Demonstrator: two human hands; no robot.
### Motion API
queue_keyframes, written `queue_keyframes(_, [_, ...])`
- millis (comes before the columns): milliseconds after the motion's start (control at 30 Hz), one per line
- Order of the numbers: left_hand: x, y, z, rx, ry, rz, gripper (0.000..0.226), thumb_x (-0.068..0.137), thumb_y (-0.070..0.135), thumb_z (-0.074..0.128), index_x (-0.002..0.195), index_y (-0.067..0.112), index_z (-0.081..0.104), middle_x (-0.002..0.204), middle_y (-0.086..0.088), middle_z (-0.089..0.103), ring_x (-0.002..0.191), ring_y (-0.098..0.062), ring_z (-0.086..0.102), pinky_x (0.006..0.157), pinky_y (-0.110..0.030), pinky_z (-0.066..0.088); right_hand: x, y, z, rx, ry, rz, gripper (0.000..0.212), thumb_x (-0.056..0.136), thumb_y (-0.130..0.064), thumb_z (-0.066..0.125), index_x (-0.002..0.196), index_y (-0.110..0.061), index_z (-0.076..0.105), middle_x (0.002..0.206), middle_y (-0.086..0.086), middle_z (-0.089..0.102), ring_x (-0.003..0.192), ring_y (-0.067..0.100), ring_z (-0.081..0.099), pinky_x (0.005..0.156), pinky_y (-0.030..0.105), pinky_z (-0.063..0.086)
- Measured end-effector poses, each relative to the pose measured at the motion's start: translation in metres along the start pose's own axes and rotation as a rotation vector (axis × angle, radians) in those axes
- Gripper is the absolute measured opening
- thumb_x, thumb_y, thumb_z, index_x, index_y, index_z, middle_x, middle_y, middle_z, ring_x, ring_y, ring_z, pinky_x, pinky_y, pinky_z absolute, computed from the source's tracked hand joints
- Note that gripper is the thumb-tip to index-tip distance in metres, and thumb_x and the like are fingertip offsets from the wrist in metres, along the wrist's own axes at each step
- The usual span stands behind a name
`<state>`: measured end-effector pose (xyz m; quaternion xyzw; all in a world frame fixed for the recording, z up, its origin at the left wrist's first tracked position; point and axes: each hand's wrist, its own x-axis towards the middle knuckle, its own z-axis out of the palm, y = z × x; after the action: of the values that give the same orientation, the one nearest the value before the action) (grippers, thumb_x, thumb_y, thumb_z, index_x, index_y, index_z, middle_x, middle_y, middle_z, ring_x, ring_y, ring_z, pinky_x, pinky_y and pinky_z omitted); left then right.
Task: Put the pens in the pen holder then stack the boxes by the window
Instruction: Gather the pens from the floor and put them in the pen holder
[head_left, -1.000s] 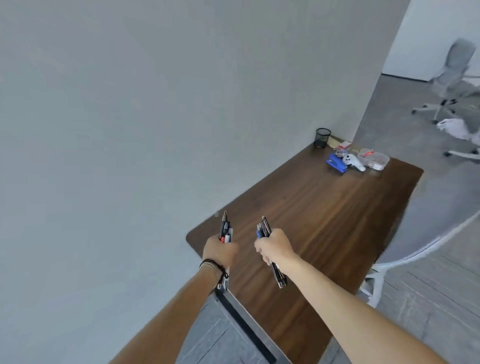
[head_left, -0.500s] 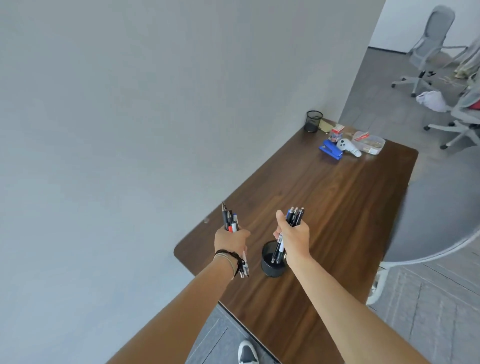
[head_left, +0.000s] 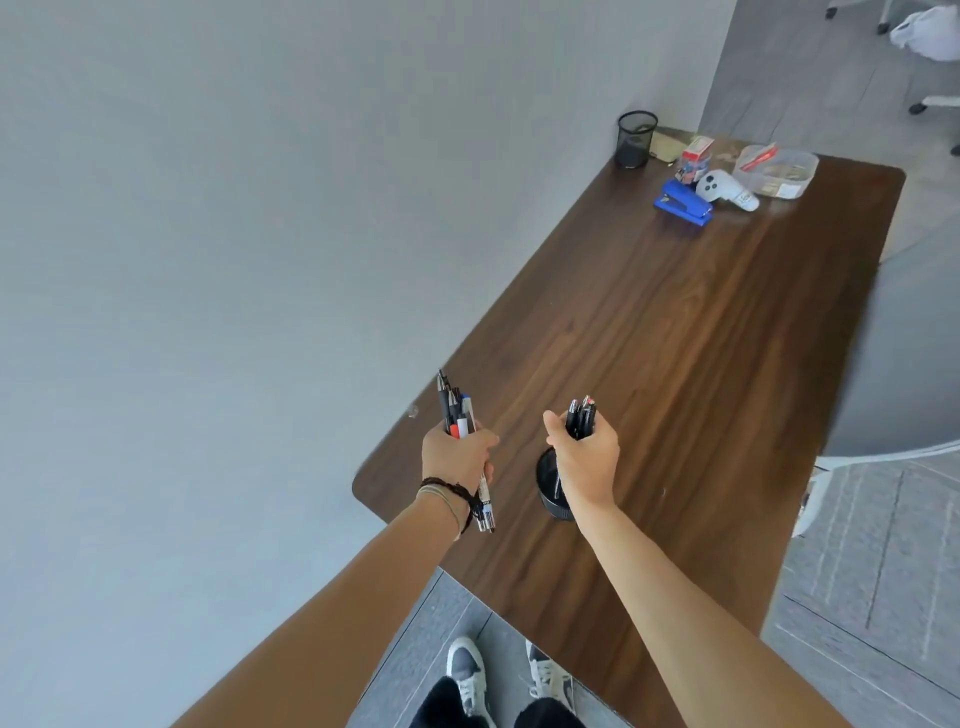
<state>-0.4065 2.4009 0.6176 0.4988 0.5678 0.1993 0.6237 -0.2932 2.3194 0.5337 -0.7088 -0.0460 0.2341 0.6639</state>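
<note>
My left hand (head_left: 457, 457) grips a bundle of pens (head_left: 458, 410) upright, their lower ends sticking out below my fist. My right hand (head_left: 584, 457) grips a second bundle of dark pens (head_left: 582, 418) directly over a black round pen holder (head_left: 549, 488) that stands on the near end of the wooden desk (head_left: 675, 338). The lower ends of these pens reach down into the holder, mostly hidden by my hand. A second mesh pen holder (head_left: 635, 139) stands at the desk's far corner by the wall.
At the far end of the desk lie a blue stapler (head_left: 681, 202), a white controller (head_left: 724, 189), a small red-and-white box (head_left: 693, 156) and a clear plastic container (head_left: 776, 171). A grey wall runs along the left. A white chair base (head_left: 810, 499) stands right of the desk.
My view has tilted down and closer to the desk. My right hand has lowered its pens into the black holder. My left hand holds its bundle as before.
</note>
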Motion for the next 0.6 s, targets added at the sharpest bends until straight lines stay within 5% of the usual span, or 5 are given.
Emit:
queue_keyframes(133, [0.011, 0.001, 0.000, 0.035, 0.011, 0.035, 0.021, 0.082, -0.007, 0.062, 0.075, 0.010, 0.051, 0.055, -0.006, 0.044, 0.039, -0.019, 0.041, 0.041, -0.024, 0.040, -0.005, 0.000, 0.006, -0.055, -0.027, -0.019, 0.008, 0.083, -0.006, 0.070, 0.079, -0.009, 0.064, 0.066, 0.012, 0.055, 0.060, 0.015, 0.047, 0.064, 0.031, 0.044])
queue_keyframes(233, [0.014, 0.000, 0.000, 0.062, 0.002, 0.045, 0.021, 0.082, -0.007, 0.062, 0.075, 0.010, 0.051, 0.055, -0.006, 0.045, 0.039, -0.019, 0.041, 0.041, -0.024, 0.041, -0.010, 0.001, 0.004, -0.057, -0.033, -0.009, 0.022, 0.081, -0.003, 0.066, 0.092, -0.022, 0.068, 0.064, 0.002, 0.048, 0.057, 0.016, 0.042, 0.059, 0.031, 0.040])
queue_keyframes(333, [0.019, 0.001, 0.001, 0.059, -0.007, 0.054, 0.021, 0.083, -0.008, 0.062, 0.076, 0.009, 0.053, 0.055, -0.006, 0.045, 0.040, -0.019, 0.041, 0.040, -0.023, 0.041, -0.012, 0.000, 0.002, -0.068, -0.037, 0.004, 0.018, 0.082, -0.005, 0.068, 0.091, -0.021, 0.066, 0.073, 0.014, 0.060, 0.061, 0.014, 0.053, 0.059, 0.030, 0.049])
queue_keyframes(433, [0.023, -0.001, 0.004, 0.057, -0.012, 0.052, 0.020, 0.083, -0.008, 0.061, 0.078, 0.008, 0.052, 0.056, -0.007, 0.045, 0.039, -0.019, 0.040, 0.041, -0.023, 0.041, -0.014, -0.002, -0.001, -0.048, -0.029, 0.020, 0.005, 0.084, -0.013, 0.069, 0.082, -0.011, 0.067, 0.079, 0.012, 0.068, 0.066, 0.012, 0.060, 0.064, 0.027, 0.052])
queue_keyframes(600, [0.022, -0.009, 0.014, 0.028, -0.058, 0.035, 0.025, 0.082, -0.007, 0.064, 0.076, 0.009, 0.047, 0.055, -0.008, 0.044, 0.038, -0.019, 0.041, 0.042, -0.026, 0.043, -0.014, 0.004, -0.014, 0.002, -0.041, 0.078, 0.031, 0.098, -0.039, 0.061, 0.085, -0.015, 0.077, 0.081, -0.003, 0.077, 0.078, 0.008, 0.072, 0.072, 0.027, 0.058])
